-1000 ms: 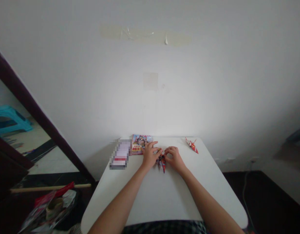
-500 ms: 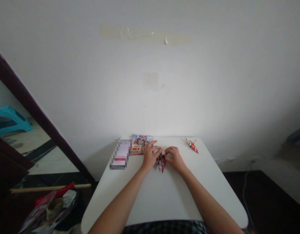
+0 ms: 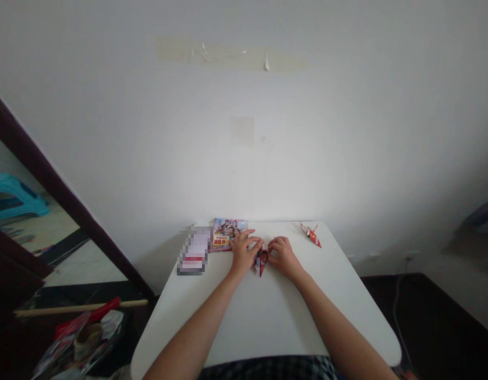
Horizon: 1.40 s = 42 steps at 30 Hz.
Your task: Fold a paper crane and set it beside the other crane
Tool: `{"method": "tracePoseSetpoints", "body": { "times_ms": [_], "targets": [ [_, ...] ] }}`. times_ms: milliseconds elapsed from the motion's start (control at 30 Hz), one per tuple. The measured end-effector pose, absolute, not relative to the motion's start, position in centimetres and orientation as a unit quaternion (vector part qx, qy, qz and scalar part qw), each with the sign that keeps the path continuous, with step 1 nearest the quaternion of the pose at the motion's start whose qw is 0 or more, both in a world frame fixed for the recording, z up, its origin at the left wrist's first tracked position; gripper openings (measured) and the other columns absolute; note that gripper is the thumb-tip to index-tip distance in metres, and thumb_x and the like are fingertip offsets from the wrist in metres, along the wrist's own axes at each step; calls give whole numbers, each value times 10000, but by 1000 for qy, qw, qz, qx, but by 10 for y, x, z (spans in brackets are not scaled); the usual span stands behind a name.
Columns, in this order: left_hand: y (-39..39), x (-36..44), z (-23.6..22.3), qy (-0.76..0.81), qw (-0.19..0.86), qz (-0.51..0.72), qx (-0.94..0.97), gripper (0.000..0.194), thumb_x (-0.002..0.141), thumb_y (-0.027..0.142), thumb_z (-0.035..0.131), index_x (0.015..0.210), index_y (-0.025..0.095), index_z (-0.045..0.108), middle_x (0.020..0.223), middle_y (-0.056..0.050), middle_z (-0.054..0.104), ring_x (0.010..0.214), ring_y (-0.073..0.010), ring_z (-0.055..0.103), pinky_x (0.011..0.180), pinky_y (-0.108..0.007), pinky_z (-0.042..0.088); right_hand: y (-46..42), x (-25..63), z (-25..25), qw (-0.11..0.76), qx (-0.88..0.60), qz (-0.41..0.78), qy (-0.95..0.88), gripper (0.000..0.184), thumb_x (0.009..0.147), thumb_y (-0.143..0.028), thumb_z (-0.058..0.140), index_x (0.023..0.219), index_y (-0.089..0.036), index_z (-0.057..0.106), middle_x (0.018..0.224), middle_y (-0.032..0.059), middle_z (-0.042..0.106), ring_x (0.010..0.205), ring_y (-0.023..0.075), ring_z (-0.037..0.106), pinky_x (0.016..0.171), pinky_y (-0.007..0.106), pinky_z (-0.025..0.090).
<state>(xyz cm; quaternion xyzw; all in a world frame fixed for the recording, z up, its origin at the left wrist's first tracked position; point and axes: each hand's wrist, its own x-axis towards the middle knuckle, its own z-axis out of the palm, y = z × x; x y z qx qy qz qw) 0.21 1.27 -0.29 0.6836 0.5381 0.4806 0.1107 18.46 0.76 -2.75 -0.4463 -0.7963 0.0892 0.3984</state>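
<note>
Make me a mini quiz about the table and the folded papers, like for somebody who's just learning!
1. True or false: the left hand and the right hand both touch the dark folded paper.
2. What lies near the far right corner of the white table?
A) a spoon
B) a red-and-white folded piece
C) a cup
3. Fill in the blank: seen from the person's seat, the colourful picture sheet lies to the ____ of the dark folded paper.

Key: 1 true; 2 B; 3 left.
</note>
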Motion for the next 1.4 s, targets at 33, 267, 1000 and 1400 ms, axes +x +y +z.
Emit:
{"method": "tracePoseSetpoints", "body": {
  "times_ms": [33,267,1000,1400],
  "targets": [
    [13,2,-3,538,110,480,684,64,839,299,730,817,295,790,1216,-27,701,1202,-246,577,1103,-512,361,7,185,-28,395,-446,90,-798,156,758,-75,712,816,-217,681,974,67,666,1060,243,535,940,399,463],
    [17,-3,-4,534,105,484,685,50,823,297,746,814,299,796,1226,-29,693,1181,-242,585,1083,-490,393,6,184,-26,379,-433,93,-813,162,817,-67,627,875,-208,681,1005,77,664,1072,235,532,944,396,463],
    [21,-14,5,559,97,441,695,130,850,376,710,889,305,811,1213,-41,705,1165,-243,586,1093,-488,362,12,196,-27,397,-516,99,-753,139,822,-86,659,802,-215,707,977,90,688,1065,261,526,952,406,443],
    [20,-20,3,584,128,303,742,188,739,240,808,862,381,814,1308,-21,679,1311,-341,468,1145,-693,213,16,202,-32,387,-539,77,-744,116,811,-113,676,805,-218,724,974,97,682,1058,278,529,923,424,438]
  ]
}}
